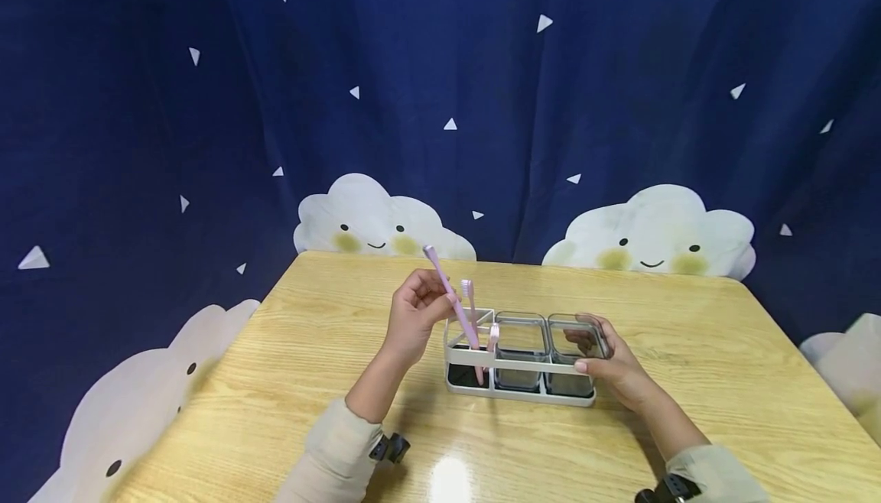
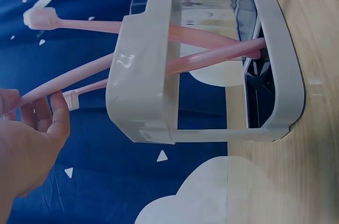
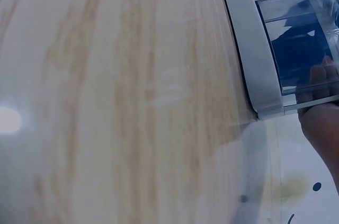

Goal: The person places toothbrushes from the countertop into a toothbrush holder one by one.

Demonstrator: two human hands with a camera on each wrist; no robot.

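My left hand (image 1: 413, 323) pinches a pink toothbrush (image 1: 450, 293) near its upper end. The brush leans to the left, its lower end down inside the left compartment of a white toothbrush holder (image 1: 519, 366). Two more pink toothbrushes stand in that same compartment, one upright at the back (image 1: 468, 289) and a lower one (image 1: 494, 333) at the right. In the left wrist view the handles (image 2: 217, 57) cross behind the front rail. My right hand (image 1: 619, 373) grips the holder's right end, thumb at the front rail, other fingers behind the clear cup (image 1: 568, 384).
A second clear cup (image 1: 518, 378) sits in the middle compartment. The holder stands on a light wooden table (image 1: 275, 396). Behind the table hangs a dark blue curtain (image 1: 413, 52) with white triangles and smiling clouds.
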